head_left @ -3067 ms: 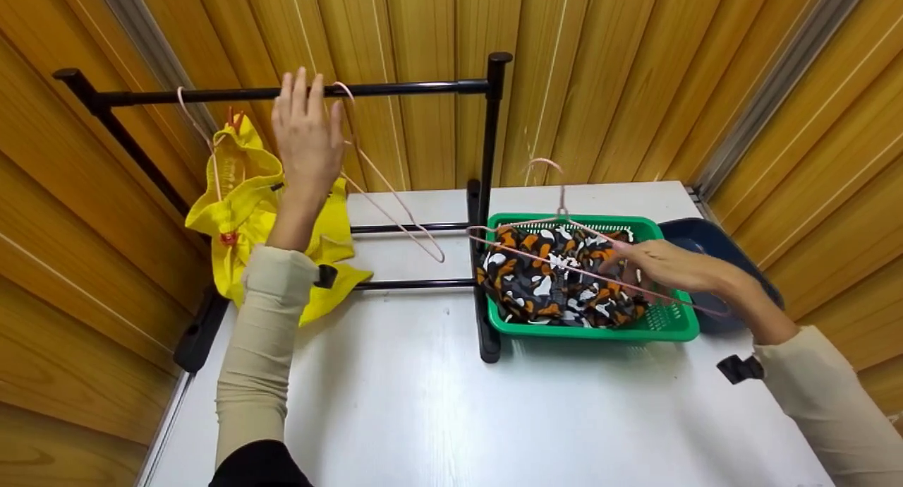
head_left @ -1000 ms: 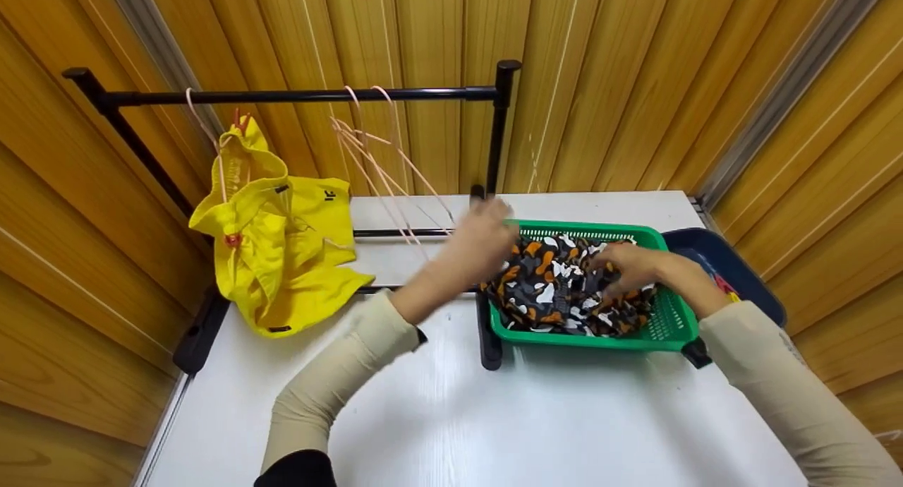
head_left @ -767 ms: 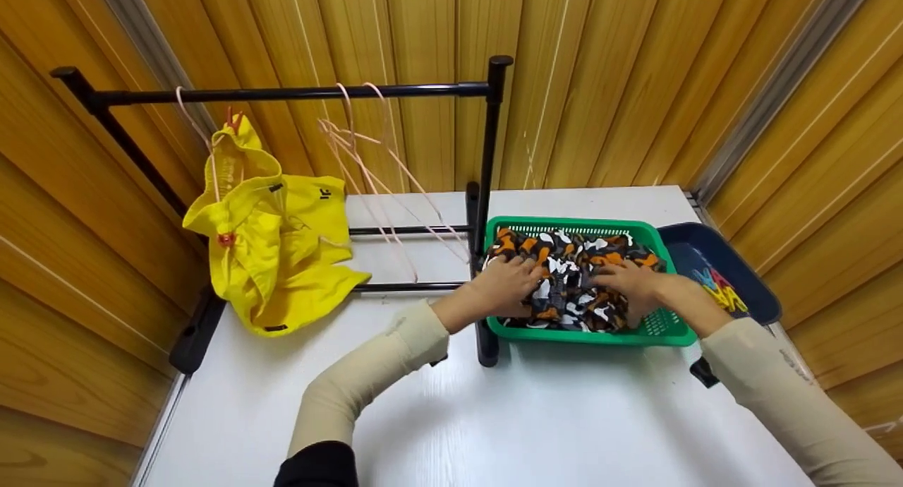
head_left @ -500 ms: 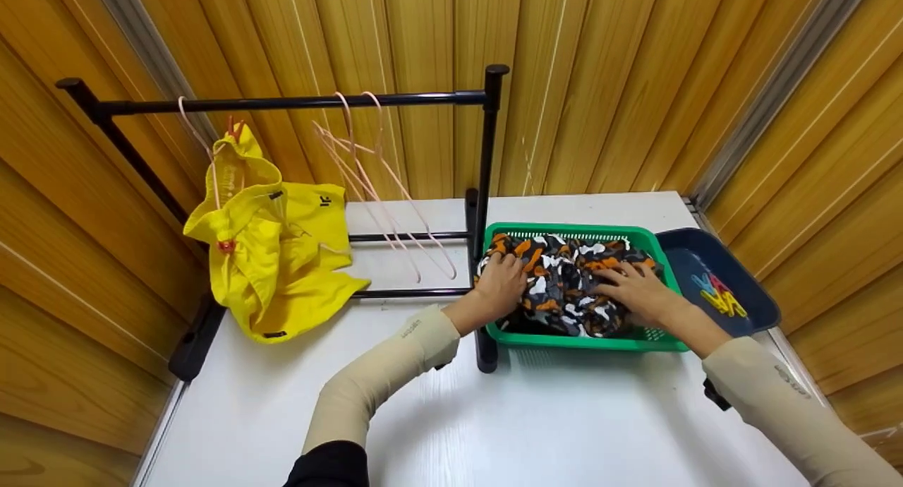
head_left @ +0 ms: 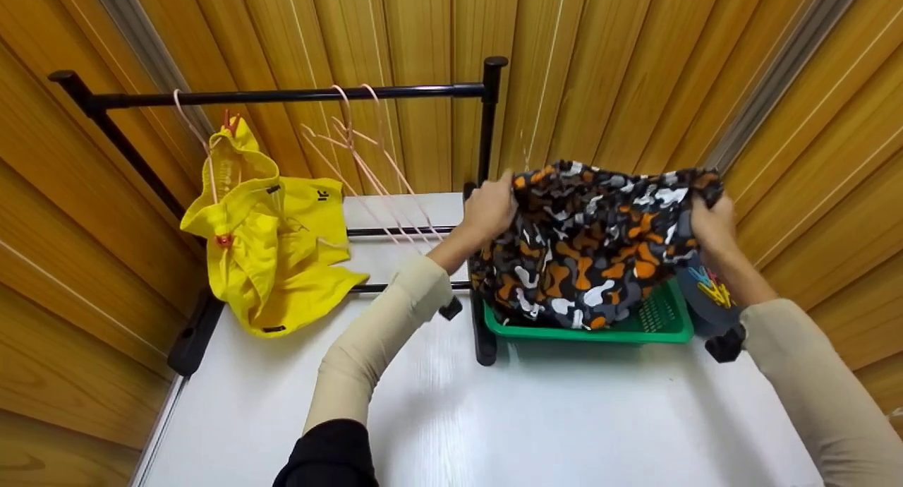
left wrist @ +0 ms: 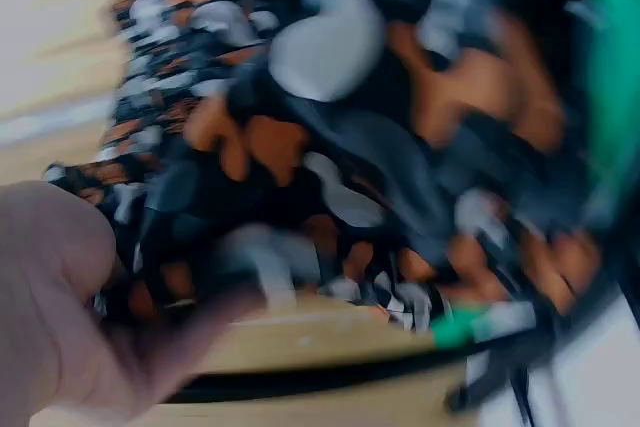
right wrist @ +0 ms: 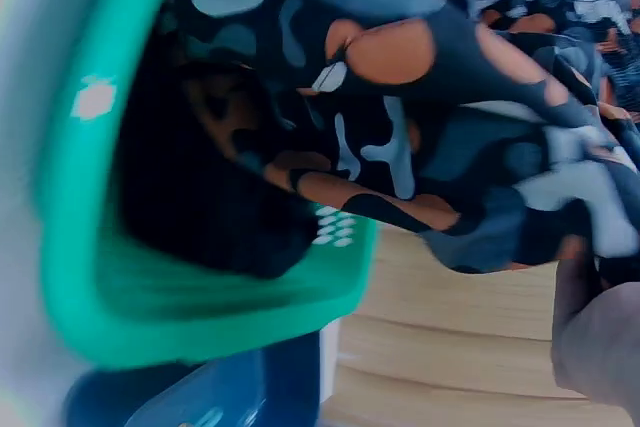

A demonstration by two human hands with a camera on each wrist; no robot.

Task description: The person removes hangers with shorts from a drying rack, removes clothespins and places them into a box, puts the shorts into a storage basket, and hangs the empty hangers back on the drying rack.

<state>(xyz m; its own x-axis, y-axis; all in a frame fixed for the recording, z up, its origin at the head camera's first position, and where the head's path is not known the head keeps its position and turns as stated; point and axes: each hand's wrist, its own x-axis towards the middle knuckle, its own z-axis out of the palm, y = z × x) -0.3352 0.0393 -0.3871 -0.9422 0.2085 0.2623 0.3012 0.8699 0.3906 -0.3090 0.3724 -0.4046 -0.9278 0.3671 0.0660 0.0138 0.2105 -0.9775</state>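
Observation:
Camouflage-print shorts [head_left: 585,254] in black, grey, orange and white are spread between both hands over the green basket [head_left: 600,334], gathered waistband uppermost. My left hand [head_left: 490,206] grips the waistband's left end, and my right hand [head_left: 714,226] grips its right end. The lower part of the cloth droops into the basket. In the left wrist view the thumb of the left hand [left wrist: 60,307] lies against the blurred fabric. At the right edge of the right wrist view, the right hand [right wrist: 600,342] holds the cloth, its fingers mostly hidden. Dark cloth [right wrist: 215,187] shows inside the basket.
A black rack [head_left: 296,96] stands to the left. On its bar hang a yellow garment [head_left: 271,261], held with red clothespins on a hanger, and bare pink hangers [head_left: 374,169]. A navy tray [head_left: 705,317] with coloured clothespins [head_left: 712,287] lies right of the basket.
A hanger moved from the right hand's side to the rack bar. Both hands then reached into the basket, took hold of the shorts and lifted and spread them above it.

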